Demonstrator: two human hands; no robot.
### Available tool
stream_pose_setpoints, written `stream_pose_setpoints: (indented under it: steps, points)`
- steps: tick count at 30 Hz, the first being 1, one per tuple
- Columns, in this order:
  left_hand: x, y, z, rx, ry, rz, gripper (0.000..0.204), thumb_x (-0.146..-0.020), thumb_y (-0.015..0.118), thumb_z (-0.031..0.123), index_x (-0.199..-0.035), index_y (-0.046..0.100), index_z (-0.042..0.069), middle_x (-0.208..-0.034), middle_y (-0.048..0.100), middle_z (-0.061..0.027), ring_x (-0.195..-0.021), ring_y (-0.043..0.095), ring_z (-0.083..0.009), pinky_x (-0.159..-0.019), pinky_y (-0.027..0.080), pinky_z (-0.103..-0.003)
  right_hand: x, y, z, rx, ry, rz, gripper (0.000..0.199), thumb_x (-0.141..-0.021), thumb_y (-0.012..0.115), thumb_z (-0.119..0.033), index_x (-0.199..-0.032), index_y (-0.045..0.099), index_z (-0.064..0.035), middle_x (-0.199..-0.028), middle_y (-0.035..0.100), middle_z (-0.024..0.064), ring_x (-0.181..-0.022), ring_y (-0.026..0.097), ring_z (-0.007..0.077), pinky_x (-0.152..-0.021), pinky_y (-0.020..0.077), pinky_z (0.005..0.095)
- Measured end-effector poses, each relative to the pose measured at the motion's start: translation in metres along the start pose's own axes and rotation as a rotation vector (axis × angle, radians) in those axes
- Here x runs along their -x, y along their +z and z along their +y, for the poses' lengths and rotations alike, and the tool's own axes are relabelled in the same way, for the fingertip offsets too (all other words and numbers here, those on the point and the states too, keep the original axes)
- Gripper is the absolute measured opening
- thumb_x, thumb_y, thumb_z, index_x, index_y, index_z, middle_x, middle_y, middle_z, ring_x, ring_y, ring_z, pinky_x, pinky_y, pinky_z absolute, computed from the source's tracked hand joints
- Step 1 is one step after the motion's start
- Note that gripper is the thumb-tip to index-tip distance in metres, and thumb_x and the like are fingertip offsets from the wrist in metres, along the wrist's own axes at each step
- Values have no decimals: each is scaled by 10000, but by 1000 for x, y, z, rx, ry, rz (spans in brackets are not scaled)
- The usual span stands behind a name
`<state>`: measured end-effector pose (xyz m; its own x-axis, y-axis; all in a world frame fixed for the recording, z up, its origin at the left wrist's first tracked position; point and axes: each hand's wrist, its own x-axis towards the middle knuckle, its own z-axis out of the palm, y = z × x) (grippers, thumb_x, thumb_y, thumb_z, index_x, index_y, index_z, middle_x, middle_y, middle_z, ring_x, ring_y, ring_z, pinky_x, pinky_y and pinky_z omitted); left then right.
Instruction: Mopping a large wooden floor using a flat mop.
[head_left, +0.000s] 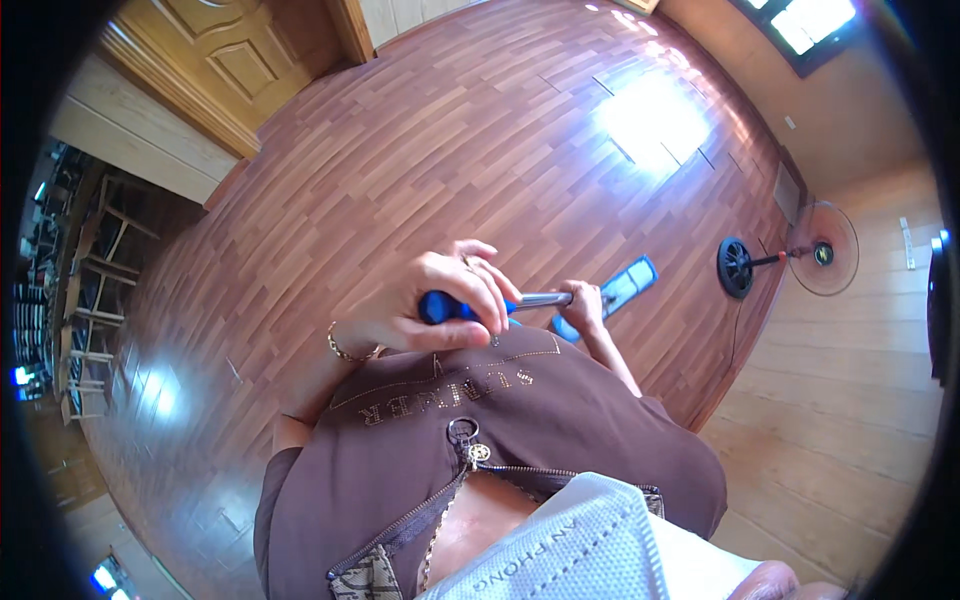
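Note:
I hold a flat mop with a blue grip (437, 306), a silver metal pole (540, 299) and a light blue rectangular head (628, 285). Around the blue grip at the top curl the fingers of my left hand (452, 290), in front of my chest. Farther along the pole, to the right, my right hand (585, 307) is closed on it. The head rests on the wood floor (430, 150) beyond my right hand; part of it is hidden behind that hand.
A standing fan (822, 252) with a round black base (735, 267) stands by the right wall, its cord on the floor. Wooden racks (105, 270) line the left side. A wooden door (230, 60) is at the far left. Bright light reflects off the floor.

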<state>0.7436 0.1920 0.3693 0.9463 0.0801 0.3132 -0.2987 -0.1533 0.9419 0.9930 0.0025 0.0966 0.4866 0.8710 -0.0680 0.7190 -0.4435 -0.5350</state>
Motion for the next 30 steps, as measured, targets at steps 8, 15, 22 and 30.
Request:
stream_pose_setpoints:
  steps: [8, 15, 22, 30]
  points:
    - [-10, 22, -61, -288, -117, 110, 58, -814, 704, 164, -829, 652, 144, -884, 656, 36, -1034, 606, -142, -1035, 230, -494, -148, 19, 56, -45, -138, -40, 139, -706, 735, -235, -729, 624, -154, -773, 639, 40, -868, 629, 267, -764, 437, 436]
    - [6, 44, -76, -349, -197, 437, 55, -798, 699, 125, -822, 651, 113, -864, 663, 37, -1000, 602, -146, -1045, 232, -463, -230, 55, 21, -67, -275, -312, 100, -706, 691, -210, -793, 652, -181, -815, 652, 33, -891, 625, 261, -759, 442, 437]
    - [13, 54, -4, -561, -69, 776, 93, -768, 705, 60, -723, 626, 81, -727, 653, -10, -854, 655, -170, -954, 342, -416, -243, 68, -81, -30, -764, -432, 172, -610, 671, -191, -763, 676, -114, -785, 660, 96, -873, 627, 301, -752, 468, 437]
    - [0, 98, 82, -824, 423, 717, 286, -706, 810, 220, -827, 592, 79, -618, 569, -19, -562, 567, -176, -649, 463, -362, -145, 86, -152, -292, -1153, -681, 129, -643, 654, -165, -745, 666, -86, -702, 639, 154, -679, 640, 314, -601, 493, 388]
